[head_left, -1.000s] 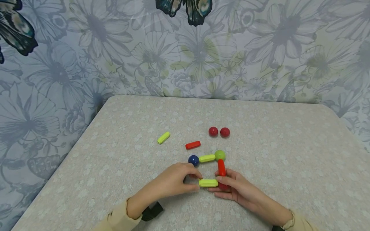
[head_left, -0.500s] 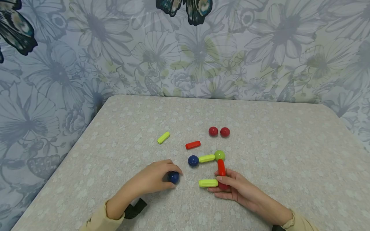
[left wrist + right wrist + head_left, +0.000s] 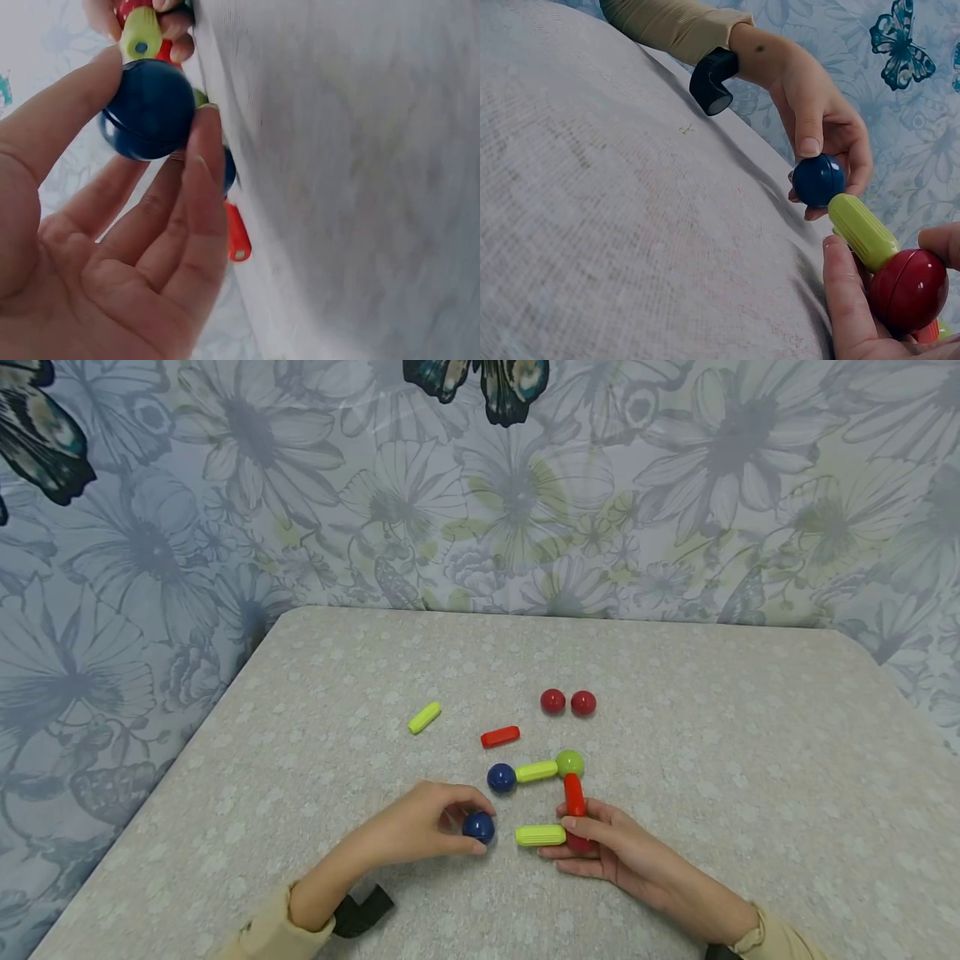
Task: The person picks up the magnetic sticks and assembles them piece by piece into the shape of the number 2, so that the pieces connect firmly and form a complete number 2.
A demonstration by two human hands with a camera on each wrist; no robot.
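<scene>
My left hand [image 3: 420,828] pinches a dark blue ball [image 3: 478,827] between thumb and fingers, a short gap from the free end of a yellow-green rod [image 3: 540,836]. That rod joins a red ball [image 3: 909,291], which my right hand [image 3: 637,864] holds between thumb and fingers; the fingers partly hide the ball in the head view. From the red ball a red rod [image 3: 573,795] runs to a green ball [image 3: 570,763]. Another yellow-green rod [image 3: 536,772] links the green ball to a second blue ball [image 3: 502,778].
Farther back on the cloth-covered table [image 3: 712,735] lie two red balls [image 3: 567,702], a loose red rod [image 3: 500,737] and a loose yellow-green rod [image 3: 424,717]. A patterned wall [image 3: 525,527] stands behind the table.
My left hand drew back left from the yellow-green rod, the blue ball showing in its fingers, then came partway right again with it. The right hand and the joined pieces stayed in place.
</scene>
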